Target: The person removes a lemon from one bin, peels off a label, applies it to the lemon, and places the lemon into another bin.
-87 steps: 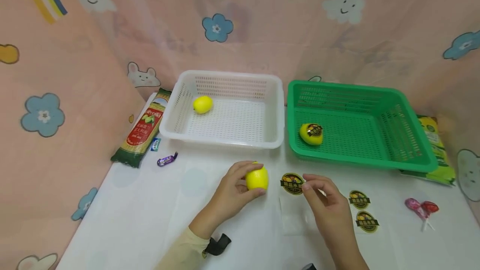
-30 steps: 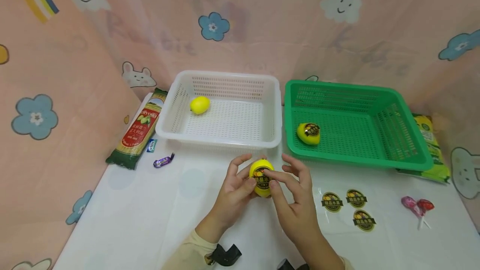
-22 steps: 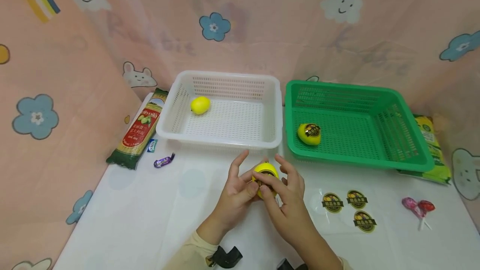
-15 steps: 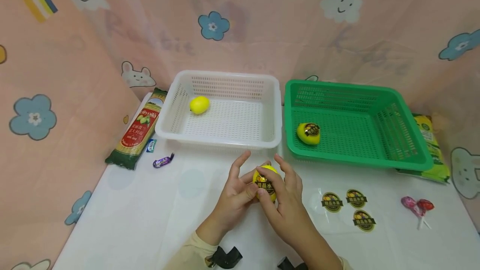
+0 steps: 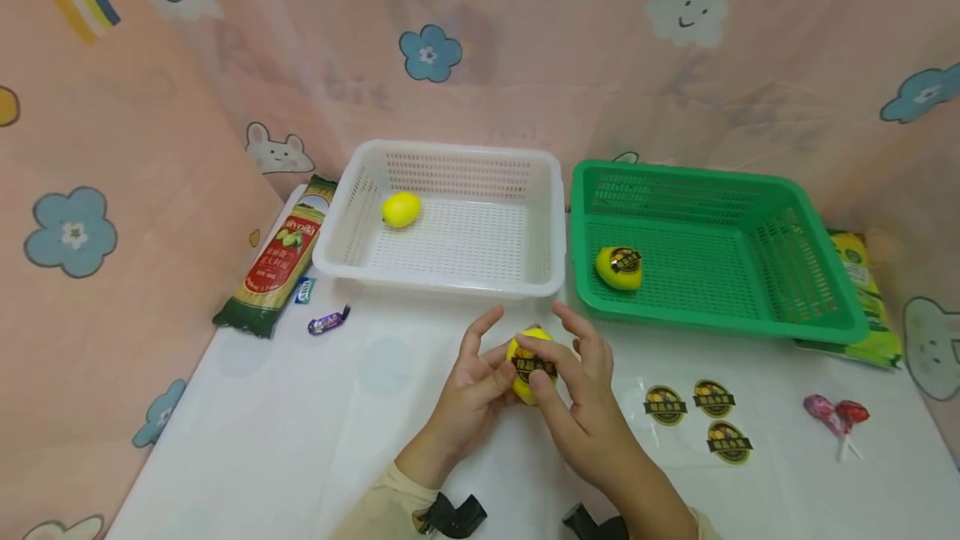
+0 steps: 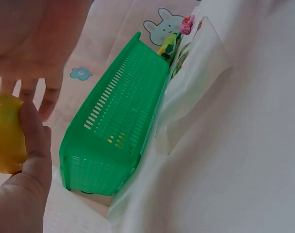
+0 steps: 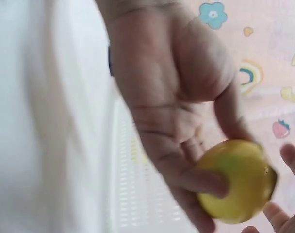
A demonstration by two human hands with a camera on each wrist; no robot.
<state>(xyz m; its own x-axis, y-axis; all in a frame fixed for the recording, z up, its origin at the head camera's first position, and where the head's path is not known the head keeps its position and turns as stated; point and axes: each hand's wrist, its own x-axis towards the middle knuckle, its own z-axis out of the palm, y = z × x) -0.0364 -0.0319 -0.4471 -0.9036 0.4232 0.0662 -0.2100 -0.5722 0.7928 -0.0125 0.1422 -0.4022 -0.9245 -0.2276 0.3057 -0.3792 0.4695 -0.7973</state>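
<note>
Between both hands is a yellow lemon (image 5: 522,391), held above the white table in front of the baskets. A round black-and-gold fruit sticker (image 5: 528,363) lies on its upper face. My left hand (image 5: 463,397) grips the lemon from the left, thumb by the sticker's edge. From the right, my right hand (image 5: 588,411) pinches it, index finger and thumb over the sticker. In the right wrist view, fingers wrap the plain side of the lemon (image 7: 239,199). The left wrist view shows the lemon (image 6: 7,138) cut off by the frame, a thumb against it.
A white basket (image 5: 438,277) holds one plain lemon (image 5: 401,210). Beside it, a green basket (image 5: 720,323) holds a stickered lemon (image 5: 617,275). A clear sheet with three stickers (image 5: 664,405), lollipops (image 5: 836,415), a pasta bag (image 5: 281,261) and wrapped candy (image 5: 327,321) lie around.
Earlier the right hand held the sticker apart from the lemon in my left hand. The sticker is now on the lemon, both hands have come together, and the right fingers shift over it.
</note>
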